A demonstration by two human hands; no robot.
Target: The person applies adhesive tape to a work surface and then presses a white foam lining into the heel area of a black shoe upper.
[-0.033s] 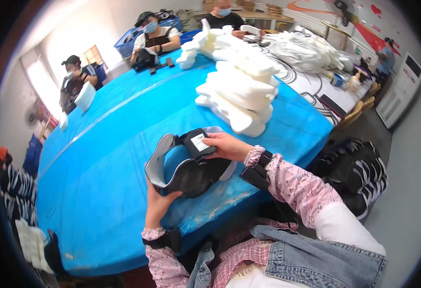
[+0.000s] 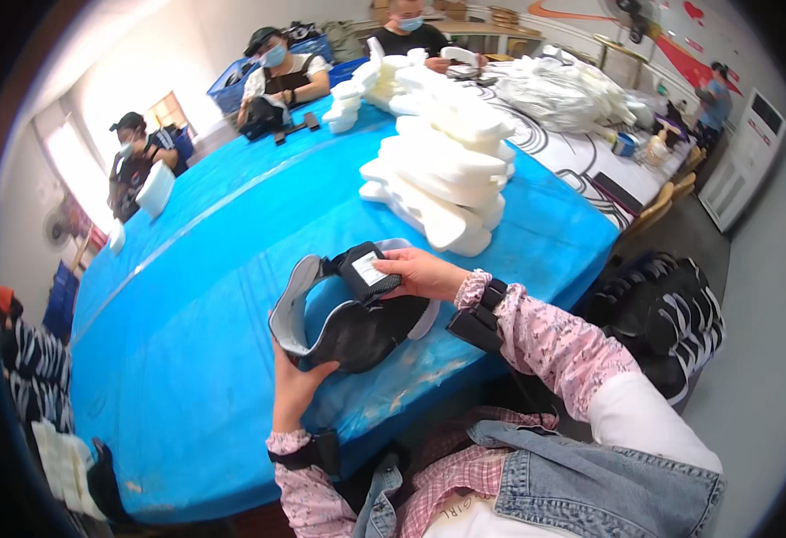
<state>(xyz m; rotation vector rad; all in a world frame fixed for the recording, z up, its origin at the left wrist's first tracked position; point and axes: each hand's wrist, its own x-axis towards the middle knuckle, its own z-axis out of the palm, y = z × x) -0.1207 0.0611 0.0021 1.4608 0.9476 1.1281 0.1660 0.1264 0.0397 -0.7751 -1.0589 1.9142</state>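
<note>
A curved black padded band (image 2: 357, 339) with pale grey lining is held above the blue-covered table (image 2: 205, 377), bent into an open loop. My left hand (image 2: 296, 390) grips its left end, thumb on the black outer side and fingers mostly hidden behind. With thumb and fingers, my right hand (image 2: 424, 273) pinches a black flap on the far side of the band; a white label (image 2: 369, 268) shows on that flap. Beyond the band, near its far right side, rises a stack of white foam pieces (image 2: 447, 184).
Across the table sit co-workers in masks, one beside a white curved piece (image 2: 155, 188). To the right, a white table holds a heap of clear plastic bags (image 2: 563, 94) and a dark flat case (image 2: 615, 192). Black strapped goods (image 2: 657, 323) are piled at my right.
</note>
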